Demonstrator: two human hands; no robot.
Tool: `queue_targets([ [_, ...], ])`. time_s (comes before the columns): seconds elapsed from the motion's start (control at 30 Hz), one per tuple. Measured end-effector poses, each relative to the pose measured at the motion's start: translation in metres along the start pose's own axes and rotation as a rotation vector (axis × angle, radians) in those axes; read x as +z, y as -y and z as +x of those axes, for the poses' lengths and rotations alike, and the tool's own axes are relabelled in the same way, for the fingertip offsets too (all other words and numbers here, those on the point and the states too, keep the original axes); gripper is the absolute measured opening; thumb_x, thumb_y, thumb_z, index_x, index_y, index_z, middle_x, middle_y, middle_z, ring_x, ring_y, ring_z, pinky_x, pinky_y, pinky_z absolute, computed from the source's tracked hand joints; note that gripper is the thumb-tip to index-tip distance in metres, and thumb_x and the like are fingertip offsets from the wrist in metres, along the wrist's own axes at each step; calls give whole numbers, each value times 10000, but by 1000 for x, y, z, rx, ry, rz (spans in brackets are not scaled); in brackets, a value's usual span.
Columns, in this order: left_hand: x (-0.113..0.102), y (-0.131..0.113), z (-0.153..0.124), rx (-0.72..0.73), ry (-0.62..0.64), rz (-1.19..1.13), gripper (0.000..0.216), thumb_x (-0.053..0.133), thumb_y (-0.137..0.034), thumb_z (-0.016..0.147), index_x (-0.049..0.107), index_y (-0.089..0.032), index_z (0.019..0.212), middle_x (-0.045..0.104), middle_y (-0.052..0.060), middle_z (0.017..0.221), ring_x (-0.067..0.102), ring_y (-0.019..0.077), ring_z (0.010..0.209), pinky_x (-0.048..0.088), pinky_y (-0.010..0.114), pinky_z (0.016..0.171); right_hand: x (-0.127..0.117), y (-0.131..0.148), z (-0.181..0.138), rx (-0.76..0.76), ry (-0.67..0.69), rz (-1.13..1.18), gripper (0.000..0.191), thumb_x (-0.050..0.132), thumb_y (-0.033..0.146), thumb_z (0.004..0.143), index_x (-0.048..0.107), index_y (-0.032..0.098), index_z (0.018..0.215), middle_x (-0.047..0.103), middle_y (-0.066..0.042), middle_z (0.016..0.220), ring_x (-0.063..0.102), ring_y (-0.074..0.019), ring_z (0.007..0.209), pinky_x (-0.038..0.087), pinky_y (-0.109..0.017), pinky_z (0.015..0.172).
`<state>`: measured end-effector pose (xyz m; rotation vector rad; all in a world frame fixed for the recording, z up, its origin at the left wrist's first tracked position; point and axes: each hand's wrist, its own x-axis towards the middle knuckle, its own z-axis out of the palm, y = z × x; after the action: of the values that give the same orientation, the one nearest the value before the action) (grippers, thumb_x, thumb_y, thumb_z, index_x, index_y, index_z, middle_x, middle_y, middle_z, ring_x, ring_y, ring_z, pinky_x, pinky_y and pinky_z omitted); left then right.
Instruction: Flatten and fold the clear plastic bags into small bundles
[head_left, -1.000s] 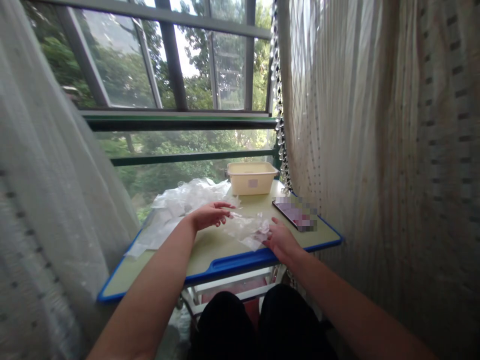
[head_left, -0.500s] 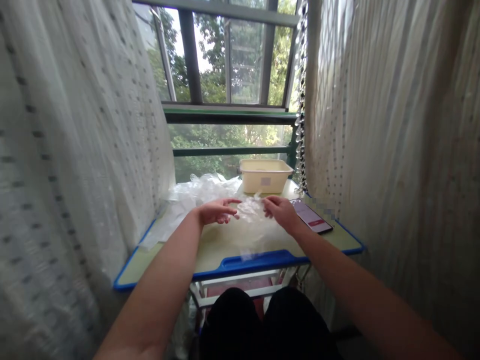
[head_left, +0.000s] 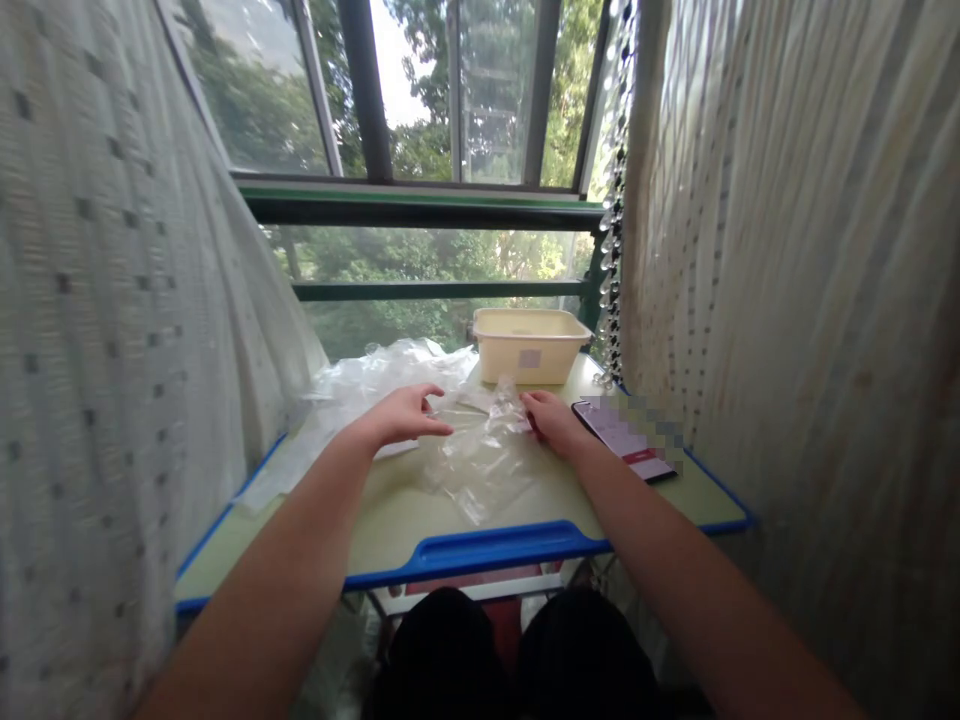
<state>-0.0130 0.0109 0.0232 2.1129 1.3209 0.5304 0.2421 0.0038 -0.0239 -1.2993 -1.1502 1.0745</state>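
We have one crumpled clear plastic bag (head_left: 480, 465) lying on the pale worktop (head_left: 382, 530) in front of us, spread between our two hands, behind the blue pencil groove (head_left: 495, 545) of the front edge. Our right hand (head_left: 551, 420) has its fingers closed, apparently pinching the bag at its raised upper right edge. Our left hand (head_left: 409, 415) is open, thumb and forefinger parted beside the bag's left side; we cannot tell whether a fingertip touches the film. To handle this thin plastic well, we should let the right pinch serve as an anchor and take the opposite edge lightly between left thumb and forefinger, so that a gentle outward pull opens the creases without tearing. It helps to stroke from the held edge toward the near side with a flat palm, since the film will likely cling and fold back. We should lift only a single layer: the heap of clear plastic bags (head_left: 375, 380) lies just beyond the left hand, and a loose corner there could easily catch. Wide sweeps are best avoided, with the cream plastic tub (head_left: 531, 360) behind the bag and the smartphone (head_left: 626, 440) close beside our right wrist.
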Motion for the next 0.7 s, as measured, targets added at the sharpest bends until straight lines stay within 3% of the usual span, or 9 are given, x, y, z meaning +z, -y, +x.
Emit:
queue_targets([
  [0.13, 9, -13, -7, 202, -66, 247, 849, 713, -511, 549, 426, -200, 1285, 561, 111, 1134, 538, 285, 985, 407, 346, 829, -10, 9, -7, -115, -165, -104, 283, 507, 361, 787, 524, 166, 991, 571, -10, 697, 483, -92, 488, 383, -225, 479],
  [0.2, 14, -18, -9, 287, -60, 304, 857, 723, -492, 545, 418, -218, 1298, 478, 115, 1264, 443, 317, 1124, 332, 373, 935, -12, 18, -17, -253, -161, -185, 257, 616, 326, 710, 583, 191, 926, 588, -17, 776, 519, -113, 634, 415, -243, 623],
  [0.27, 18, -19, -10, 316, 3, 349, 851, 735, -494, 525, 440, -240, 1282, 448, 102, 1301, 385, 329, 1177, 280, 382, 977, -13, 24, -29, -550, 108, -551, 168, 608, 331, 715, 641, 192, 804, 602, -29, 763, 531, -146, 711, 412, -281, 715],
  [0.37, 24, -21, -11, 280, 152, 393, 849, 750, -521, 477, 490, -245, 1236, 482, 96, 1272, 371, 342, 1185, 242, 395, 999, -11, 27, -41, -737, 391, -838, 168, 654, 303, 666, 695, 224, 809, 639, -37, 906, 543, -187, 874, 367, -321, 856],
  [0.43, 28, -23, -12, 254, 224, 386, 871, 751, -541, 458, 498, -231, 1232, 494, 104, 1268, 368, 351, 1192, 203, 415, 1019, -11, 27, -44, -701, 493, -890, 205, 668, 301, 640, 710, 229, 828, 646, -35, 937, 555, -190, 875, 384, -299, 825],
  [0.53, 34, -28, -14, 250, 303, 293, 951, 758, -544, 446, 442, -230, 1287, 447, 108, 1328, 329, 361, 1235, 135, 438, 1046, -13, 29, -44, -520, 576, -866, 206, 594, 331, 707, 716, 212, 823, 653, -14, 729, 562, -139, 644, 405, -239, 613],
  [0.63, 38, -30, -15, 295, 354, 167, 1030, 793, -494, 408, 391, -253, 1325, 402, 86, 1372, 258, 358, 1286, 88, 435, 1065, -16, 31, -41, -455, 463, -806, 254, 532, 341, 759, 695, 210, 903, 622, 7, 624, 528, -114, 547, 380, -222, 548],
  [0.7, 38, -30, -15, 335, 355, 105, 1031, 799, -461, 421, 371, -260, 1337, 387, 69, 1385, 259, 338, 1292, 111, 412, 1068, -17, 29, -36, -498, 345, -842, 278, 544, 356, 756, 678, 214, 954, 640, -8, 715, 548, -128, 616, 400, -234, 610],
])
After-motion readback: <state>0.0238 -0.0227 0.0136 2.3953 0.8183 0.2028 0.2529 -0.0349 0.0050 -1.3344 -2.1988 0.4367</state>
